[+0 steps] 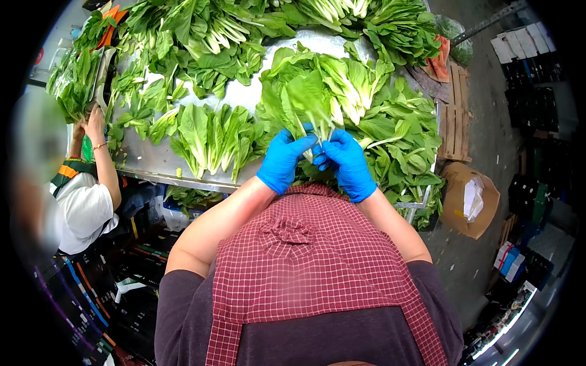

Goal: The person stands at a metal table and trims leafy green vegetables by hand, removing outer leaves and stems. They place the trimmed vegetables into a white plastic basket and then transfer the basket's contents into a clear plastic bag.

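Observation:
My left hand [284, 158], in a blue glove, pinches a leafy green stalk [293, 107] near its base. Close beside it, my right hand [344, 160], gloved in blue too, grips the pale stem end of some leafy greens [316, 94], whose leaves point away from me and are partly blurred. Just beyond lies a heap of greens with white stems [355, 98]. Left of my hands, several small heads of greens [210, 142] lie in a row on the metal table [151, 153]. Loose leaves [403, 142] pile up at the right.
Bunched greens [224, 34] cover the table's far side. A co-worker's hands [94, 126] hold greens at the far left. An orange cloth [438, 59] hangs at the right corner, near a wooden pallet [454, 114] and an open cardboard box [487, 201]. Black crates [137, 297] stand at lower left.

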Action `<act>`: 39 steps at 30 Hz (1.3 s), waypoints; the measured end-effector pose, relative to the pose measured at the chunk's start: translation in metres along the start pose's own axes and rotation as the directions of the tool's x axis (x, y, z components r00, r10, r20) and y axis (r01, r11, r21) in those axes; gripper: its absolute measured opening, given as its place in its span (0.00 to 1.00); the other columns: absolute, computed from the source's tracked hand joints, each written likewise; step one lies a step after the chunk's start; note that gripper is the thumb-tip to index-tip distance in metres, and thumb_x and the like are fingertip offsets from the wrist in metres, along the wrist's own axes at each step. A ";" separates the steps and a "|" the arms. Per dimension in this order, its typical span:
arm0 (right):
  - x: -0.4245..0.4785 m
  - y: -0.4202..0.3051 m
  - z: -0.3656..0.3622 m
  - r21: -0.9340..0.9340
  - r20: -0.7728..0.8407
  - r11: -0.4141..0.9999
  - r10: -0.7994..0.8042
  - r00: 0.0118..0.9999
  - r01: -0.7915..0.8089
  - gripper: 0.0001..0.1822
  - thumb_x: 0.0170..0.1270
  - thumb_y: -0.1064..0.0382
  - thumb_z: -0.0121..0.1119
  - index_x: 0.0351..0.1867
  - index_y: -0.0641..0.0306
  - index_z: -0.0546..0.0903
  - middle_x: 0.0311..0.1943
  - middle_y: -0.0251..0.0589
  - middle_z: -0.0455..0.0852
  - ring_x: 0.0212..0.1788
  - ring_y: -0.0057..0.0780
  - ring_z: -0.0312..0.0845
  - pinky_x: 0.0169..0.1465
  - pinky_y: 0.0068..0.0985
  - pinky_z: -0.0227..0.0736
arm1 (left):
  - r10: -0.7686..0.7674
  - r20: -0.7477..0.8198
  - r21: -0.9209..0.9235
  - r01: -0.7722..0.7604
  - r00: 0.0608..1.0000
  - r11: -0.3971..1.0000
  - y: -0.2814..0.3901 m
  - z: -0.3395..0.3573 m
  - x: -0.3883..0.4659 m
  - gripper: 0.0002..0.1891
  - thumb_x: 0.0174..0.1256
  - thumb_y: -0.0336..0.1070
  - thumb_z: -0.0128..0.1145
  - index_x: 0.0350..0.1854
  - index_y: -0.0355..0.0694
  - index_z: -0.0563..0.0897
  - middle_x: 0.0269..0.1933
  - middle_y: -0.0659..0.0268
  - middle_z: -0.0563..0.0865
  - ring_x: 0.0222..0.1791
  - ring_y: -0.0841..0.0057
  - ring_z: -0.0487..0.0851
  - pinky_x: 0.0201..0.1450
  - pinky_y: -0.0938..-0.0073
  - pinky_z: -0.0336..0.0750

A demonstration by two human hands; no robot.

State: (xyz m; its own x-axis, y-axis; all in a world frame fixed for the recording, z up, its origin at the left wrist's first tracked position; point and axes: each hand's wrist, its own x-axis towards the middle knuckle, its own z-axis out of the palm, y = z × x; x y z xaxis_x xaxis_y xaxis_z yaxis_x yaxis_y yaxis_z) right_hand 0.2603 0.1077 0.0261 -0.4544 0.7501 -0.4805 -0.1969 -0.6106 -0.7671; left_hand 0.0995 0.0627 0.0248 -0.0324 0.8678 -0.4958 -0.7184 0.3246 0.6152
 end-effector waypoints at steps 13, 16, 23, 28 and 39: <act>-0.014 0.010 0.012 -0.234 0.008 0.957 -0.177 0.984 0.174 0.10 0.59 0.73 0.66 0.40 0.62 0.77 0.32 0.34 0.82 0.32 0.19 0.80 0.37 0.19 0.78 | 0.029 -0.028 0.250 -0.021 0.999 0.968 -0.010 -0.004 -0.012 0.10 0.62 0.31 0.64 0.45 0.37 0.84 0.38 0.67 0.86 0.38 0.79 0.82 0.40 0.77 0.76; -0.014 0.014 0.008 -0.281 0.037 0.930 -0.235 0.971 0.236 0.09 0.59 0.73 0.66 0.38 0.62 0.78 0.32 0.34 0.83 0.33 0.19 0.80 0.38 0.20 0.77 | 0.024 -0.011 0.267 -0.021 1.000 0.964 -0.017 -0.019 -0.005 0.11 0.62 0.32 0.63 0.46 0.38 0.83 0.39 0.66 0.86 0.40 0.77 0.84 0.42 0.76 0.78; -0.014 0.003 -0.007 -0.574 0.311 0.461 -0.642 0.701 0.677 0.08 0.55 0.73 0.67 0.35 0.61 0.80 0.36 0.37 0.82 0.35 0.30 0.80 0.39 0.25 0.75 | 0.018 -0.039 -0.136 -0.024 0.999 0.990 -0.012 -0.021 0.000 0.11 0.67 0.35 0.59 0.49 0.41 0.79 0.43 0.65 0.84 0.42 0.74 0.84 0.42 0.77 0.82; -0.008 -0.022 -0.031 -0.771 0.520 0.094 -0.479 0.707 0.630 0.09 0.58 0.69 0.64 0.40 0.56 0.81 0.39 0.39 0.83 0.36 0.36 0.81 0.38 0.26 0.76 | 0.100 -0.108 -0.122 -0.113 0.989 0.986 0.000 -0.034 0.010 0.10 0.68 0.34 0.57 0.50 0.42 0.79 0.45 0.65 0.84 0.43 0.74 0.84 0.44 0.72 0.82; 0.004 -0.031 0.022 -0.842 0.390 0.306 -0.222 0.893 0.444 0.12 0.59 0.56 0.66 0.42 0.52 0.84 0.36 0.37 0.85 0.32 0.35 0.82 0.36 0.29 0.75 | 0.415 -0.050 0.458 -0.349 0.908 0.818 0.006 -0.027 0.011 0.15 0.64 0.29 0.59 0.52 0.35 0.80 0.45 0.66 0.85 0.43 0.80 0.82 0.48 0.78 0.76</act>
State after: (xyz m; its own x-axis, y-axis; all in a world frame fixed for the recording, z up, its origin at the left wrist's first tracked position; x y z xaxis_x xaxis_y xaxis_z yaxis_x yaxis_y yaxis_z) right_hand 0.2453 0.1241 0.0575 -0.7014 0.7067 -0.0930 0.4696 0.3601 -0.8061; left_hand 0.0760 0.0634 0.0063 -0.3626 0.9043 -0.2253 -0.2576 0.1351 0.9568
